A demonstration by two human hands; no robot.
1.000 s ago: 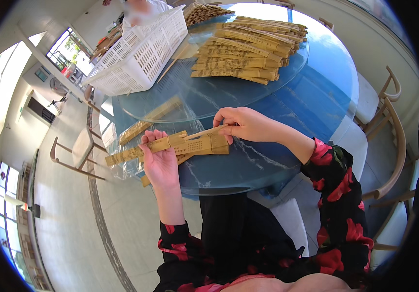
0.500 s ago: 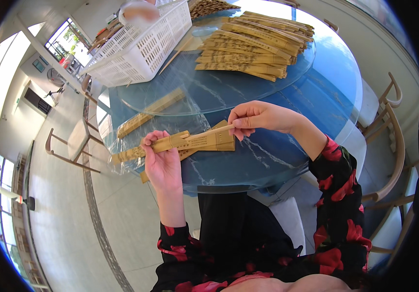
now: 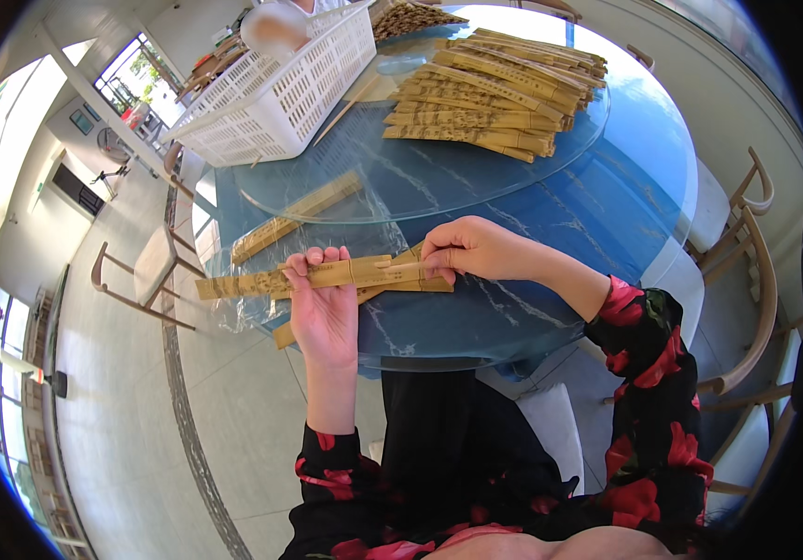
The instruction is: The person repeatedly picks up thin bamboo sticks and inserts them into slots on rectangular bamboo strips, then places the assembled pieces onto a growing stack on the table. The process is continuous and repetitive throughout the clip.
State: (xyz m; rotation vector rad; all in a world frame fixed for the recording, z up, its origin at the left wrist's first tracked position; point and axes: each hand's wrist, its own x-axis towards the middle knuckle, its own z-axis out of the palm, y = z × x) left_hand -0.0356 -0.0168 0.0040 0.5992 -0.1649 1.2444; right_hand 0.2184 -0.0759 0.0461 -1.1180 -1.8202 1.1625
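My left hand is closed round a long yellow-brown printed paper chopstick sleeve, holding it level above the near edge of the table. Pale wooden chopsticks run from the sleeve's right end to my right hand, whose thumb and fingers pinch them. How many sticks there are I cannot tell. Beneath the held sleeve lie flat sleeves crossing at an angle, partly hidden by my left hand. Beyond my left hand another sleeve rests on clear plastic film.
A big pile of similar sleeves covers the far part of the round blue glass table. A white slatted basket stands at the far left, with a person behind it. A brown heap lies beyond. Wooden chairs surround the table.
My right hand has moved slightly left and down with the chopsticks. Less of their length shows outside the sleeve, which now lies more level in my left hand.
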